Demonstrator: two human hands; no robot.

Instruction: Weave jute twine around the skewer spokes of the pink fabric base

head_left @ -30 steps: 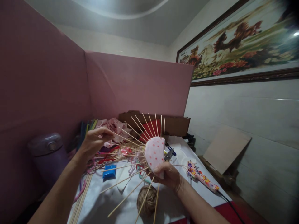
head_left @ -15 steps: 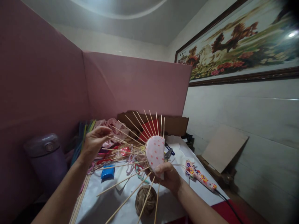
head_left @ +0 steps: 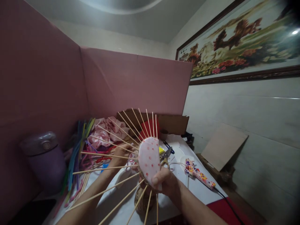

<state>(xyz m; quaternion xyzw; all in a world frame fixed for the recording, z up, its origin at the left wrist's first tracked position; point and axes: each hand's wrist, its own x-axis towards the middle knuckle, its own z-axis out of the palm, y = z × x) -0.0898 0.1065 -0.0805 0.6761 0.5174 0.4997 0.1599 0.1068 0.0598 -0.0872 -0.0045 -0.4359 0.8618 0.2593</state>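
Observation:
My right hand is closed on the lower edge of a half-round base covered in white fabric with red dots, thumb on its face. Thin wooden sticks fan out from its curved rim. Behind the sticks, to the left of the base, is my left hand; its fingers are partly hidden, so I cannot tell whether they hold anything. A ball of brown twine sits on the table below the base, partly covered by sticks. Twine-like cord also shows along the base's lower rim.
Scissors and a flower-patterned glue gun with a black cord lie to the right. Coloured pipe cleaners and crumpled pink cloth are at the left, beside a purple flask. Cardboard stands at the back.
My left hand has left the stick tips at the upper left and moved right and down, behind the sticks near the base. The base has shifted slightly left in view, still in my right hand.

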